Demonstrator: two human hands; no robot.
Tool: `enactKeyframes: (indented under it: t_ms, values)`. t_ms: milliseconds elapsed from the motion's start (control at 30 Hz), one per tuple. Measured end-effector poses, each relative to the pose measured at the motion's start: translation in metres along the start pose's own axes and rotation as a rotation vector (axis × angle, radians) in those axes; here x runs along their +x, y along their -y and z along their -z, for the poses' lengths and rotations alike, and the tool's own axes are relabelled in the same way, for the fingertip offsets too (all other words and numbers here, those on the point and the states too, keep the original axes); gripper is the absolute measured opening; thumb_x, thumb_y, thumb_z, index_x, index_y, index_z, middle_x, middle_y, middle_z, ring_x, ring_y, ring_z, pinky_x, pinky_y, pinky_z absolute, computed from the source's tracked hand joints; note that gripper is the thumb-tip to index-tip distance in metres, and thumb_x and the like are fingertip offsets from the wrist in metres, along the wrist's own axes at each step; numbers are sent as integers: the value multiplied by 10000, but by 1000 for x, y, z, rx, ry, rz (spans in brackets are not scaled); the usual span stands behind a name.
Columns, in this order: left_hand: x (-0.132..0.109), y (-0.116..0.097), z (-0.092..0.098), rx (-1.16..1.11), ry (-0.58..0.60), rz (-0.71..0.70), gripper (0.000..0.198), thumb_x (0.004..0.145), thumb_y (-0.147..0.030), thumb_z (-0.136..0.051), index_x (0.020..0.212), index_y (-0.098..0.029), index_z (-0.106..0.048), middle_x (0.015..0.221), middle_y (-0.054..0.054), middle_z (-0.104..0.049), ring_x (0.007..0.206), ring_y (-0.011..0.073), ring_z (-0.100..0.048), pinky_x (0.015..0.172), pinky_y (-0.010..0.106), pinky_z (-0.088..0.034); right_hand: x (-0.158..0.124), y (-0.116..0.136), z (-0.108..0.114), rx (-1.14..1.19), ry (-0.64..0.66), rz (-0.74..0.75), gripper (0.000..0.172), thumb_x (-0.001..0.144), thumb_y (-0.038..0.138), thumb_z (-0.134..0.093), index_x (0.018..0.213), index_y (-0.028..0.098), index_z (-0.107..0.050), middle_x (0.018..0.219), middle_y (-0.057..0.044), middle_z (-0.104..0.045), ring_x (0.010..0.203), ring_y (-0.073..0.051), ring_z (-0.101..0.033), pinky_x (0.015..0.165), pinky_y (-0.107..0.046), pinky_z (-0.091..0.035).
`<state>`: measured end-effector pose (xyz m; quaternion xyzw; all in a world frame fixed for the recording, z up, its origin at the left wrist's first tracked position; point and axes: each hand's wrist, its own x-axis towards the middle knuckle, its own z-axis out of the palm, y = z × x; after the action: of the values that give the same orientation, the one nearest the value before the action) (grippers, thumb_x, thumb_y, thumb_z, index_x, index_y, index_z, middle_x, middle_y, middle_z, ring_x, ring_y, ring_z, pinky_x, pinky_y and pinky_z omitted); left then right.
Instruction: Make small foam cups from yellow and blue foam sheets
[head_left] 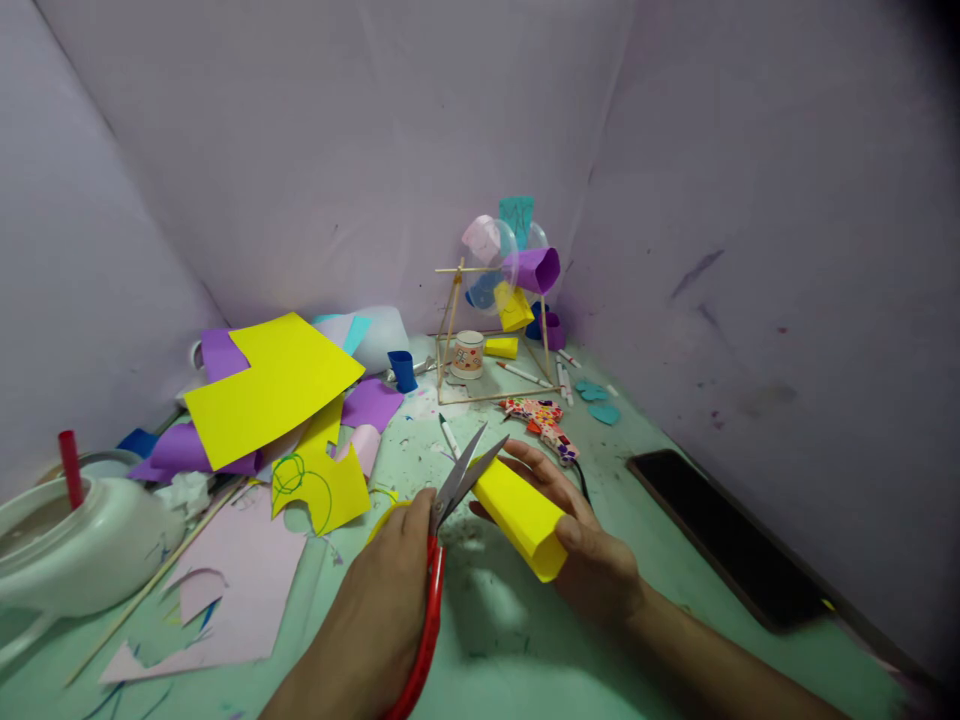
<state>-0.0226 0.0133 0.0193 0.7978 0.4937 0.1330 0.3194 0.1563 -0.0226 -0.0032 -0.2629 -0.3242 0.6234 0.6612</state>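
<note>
My left hand [390,580] is closed round the red handles of a pair of scissors [442,540]. The steel blades are parted, with their tips at the far end of a rolled yellow paper tube [521,515]. That tube lies across the fingers of my right hand [581,540], thumb pressed on its near end. Both hands hover low over the pale green table [495,620].
Yellow [274,385], purple and pink paper sheets [232,590] litter the left. A white bowl with a red stick [71,545] sits far left. A stick frame with paper cups [499,330] stands at the back, a patterned glue gun [547,425] and a dark phone [731,545] to the right.
</note>
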Motion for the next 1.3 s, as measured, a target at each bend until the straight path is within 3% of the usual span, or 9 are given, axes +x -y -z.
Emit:
enactKeyframes:
  t_ms: [333,467,633,867,1033,1200,1300]
  values:
    - [-1,-5,7,60,55,-4,507,802,-89,-307,1281,-210,-424,1224,115,-574,1095,225,-550,944,374,-395,2,4,2,-57,-14,18,691,524,386,-806,1156,257,-556,1112,-59,-559,1031,-281,-557,912,-412,-407]
    - [1,-2,7,113,98,-17,543,788,-81,-311,1315,-198,-375,1233,129,-562,1095,235,-548,943,383,-390,3,9,5,-113,8,15,714,538,420,-797,1184,260,-536,1144,-68,-564,1045,-281,-557,917,-410,-394]
    - [1,-1,7,138,112,-52,532,751,-46,-310,1247,-193,-432,1125,120,-607,1026,234,-574,902,379,-410,4,15,7,-182,5,9,774,531,450,-801,1221,254,-512,1246,-88,-533,1131,-288,-507,959,-408,-361]
    - [2,-3,9,126,115,-75,550,697,-28,-326,1207,-190,-450,1036,102,-639,970,226,-596,871,351,-429,4,14,8,-142,-18,15,763,525,435,-808,1210,250,-528,1253,-91,-528,1128,-289,-516,972,-414,-362]
    - [4,5,4,92,82,-80,616,638,-39,-375,1236,-173,-440,939,81,-670,814,225,-637,731,306,-482,5,9,8,-24,-49,6,779,512,422,-820,1211,251,-523,1218,-101,-544,1046,-293,-575,934,-440,-402]
    - [6,18,-7,60,-7,-126,582,693,-99,-408,1270,-155,-460,1102,110,-664,1001,234,-630,848,273,-471,5,-2,9,40,-41,-23,908,420,465,-856,1237,281,-507,1207,-105,-543,1096,-332,-548,886,-472,-448]
    - [10,23,-11,74,-9,-61,527,759,-153,-392,1276,-179,-492,1175,103,-642,1059,235,-612,891,262,-456,6,-5,11,22,-49,-10,905,439,466,-848,1256,288,-502,1199,-97,-546,1120,-333,-535,892,-448,-450]
